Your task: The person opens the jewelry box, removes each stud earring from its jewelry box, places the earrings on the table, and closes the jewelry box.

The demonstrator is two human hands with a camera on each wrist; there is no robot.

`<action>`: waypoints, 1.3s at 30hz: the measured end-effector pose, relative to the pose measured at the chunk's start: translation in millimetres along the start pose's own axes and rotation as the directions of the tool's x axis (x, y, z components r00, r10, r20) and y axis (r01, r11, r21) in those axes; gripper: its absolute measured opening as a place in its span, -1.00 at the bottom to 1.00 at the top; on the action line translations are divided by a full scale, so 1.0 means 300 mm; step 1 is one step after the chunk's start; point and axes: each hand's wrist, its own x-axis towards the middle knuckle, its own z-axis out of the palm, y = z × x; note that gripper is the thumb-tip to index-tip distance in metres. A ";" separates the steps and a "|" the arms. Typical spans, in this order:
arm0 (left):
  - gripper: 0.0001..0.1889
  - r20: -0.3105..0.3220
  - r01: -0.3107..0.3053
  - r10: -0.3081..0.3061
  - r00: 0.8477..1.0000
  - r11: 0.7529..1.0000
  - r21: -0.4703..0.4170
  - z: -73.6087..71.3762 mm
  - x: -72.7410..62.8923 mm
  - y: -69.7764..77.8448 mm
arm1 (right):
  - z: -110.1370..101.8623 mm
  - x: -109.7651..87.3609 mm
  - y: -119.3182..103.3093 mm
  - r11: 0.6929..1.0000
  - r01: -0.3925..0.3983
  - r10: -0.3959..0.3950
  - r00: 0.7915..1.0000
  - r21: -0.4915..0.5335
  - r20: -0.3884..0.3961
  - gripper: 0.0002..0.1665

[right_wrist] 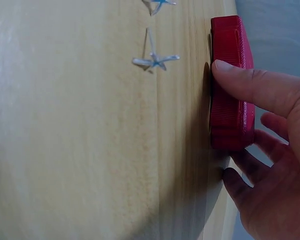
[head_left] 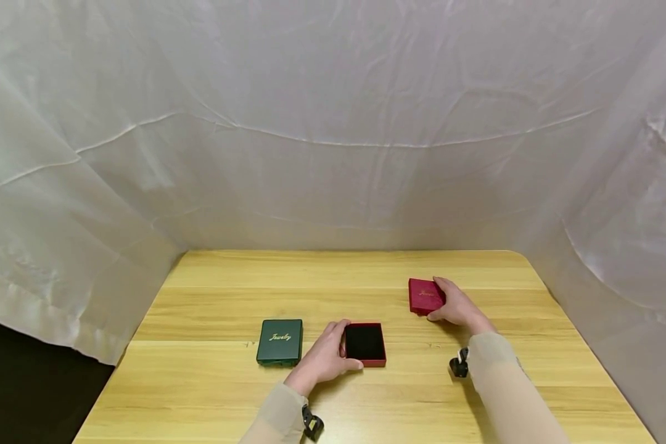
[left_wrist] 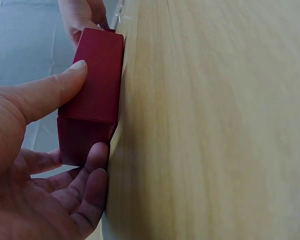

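A red jewelry box base point(head_left: 365, 345) with a black padded inside lies on the table, its top uncovered. My left hand point(head_left: 326, 357) grips its left side. In the left wrist view the thumb presses one red wall of the base point(left_wrist: 92, 85), with fingers curled at the adjoining side. Farther back on the right, my right hand point(head_left: 456, 303) holds the red lid point(head_left: 423, 296) with gold lettering by its right side. The right wrist view has the thumb on the ribbed ribbon side of the lid point(right_wrist: 227, 105), other fingers around its end.
A closed green jewelry box point(head_left: 280, 341) with gold lettering stands left of my left hand. Small clear star-shaped pieces point(right_wrist: 156, 61) lie on the wooden table point(head_left: 288, 271). Pale cloth point(head_left: 333, 185) hangs behind the table and at both sides.
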 end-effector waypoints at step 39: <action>0.01 0.018 -0.009 0.009 1.000 0.999 -0.034 -0.002 -0.008 0.003 | 0.018 -0.051 -0.024 0.999 -0.033 0.033 0.998 -0.002 -0.053 0.10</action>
